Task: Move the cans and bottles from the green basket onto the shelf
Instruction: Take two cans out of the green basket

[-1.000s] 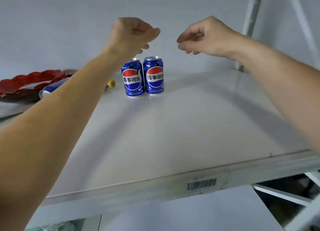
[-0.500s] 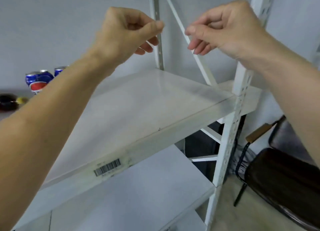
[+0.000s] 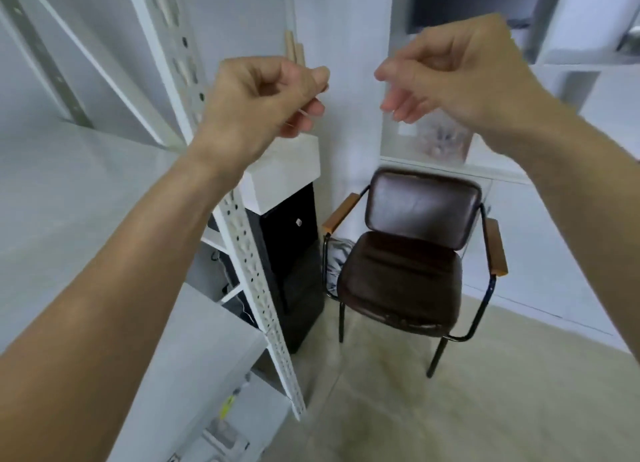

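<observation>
The white metal shelf unit (image 3: pixel 86 198) fills the left side, its flat painted boards smooth and matte, its perforated angle-iron upright (image 3: pixel 249 253) running slantwise down the middle; the pale beige floor (image 3: pixel 450 409) spreads low and right, softly blurred; white walls and cabinet fronts close the room behind; a dark brown padded leather chair (image 3: pixel 408 253) with thin black metal legs and wooden armrests stands on the floor right of the upright, near a black box-shaped cabinet (image 3: pixel 294 253) with a white block on top; the left hand (image 3: pixel 263 104) is raised before the upright, its fingers (image 3: pixel 304 104) curled loosely toward the thumb and gripping nothing; the right hand (image 3: pixel 457 73) hangs level with it, well apart, fingers bent and relaxed, likewise empty; no can, bottle or green basket shows in view; half a second ago the blue cans stood at the far left on the shelf board, and the view has since swung right, bringing the whole chair into sight.
</observation>
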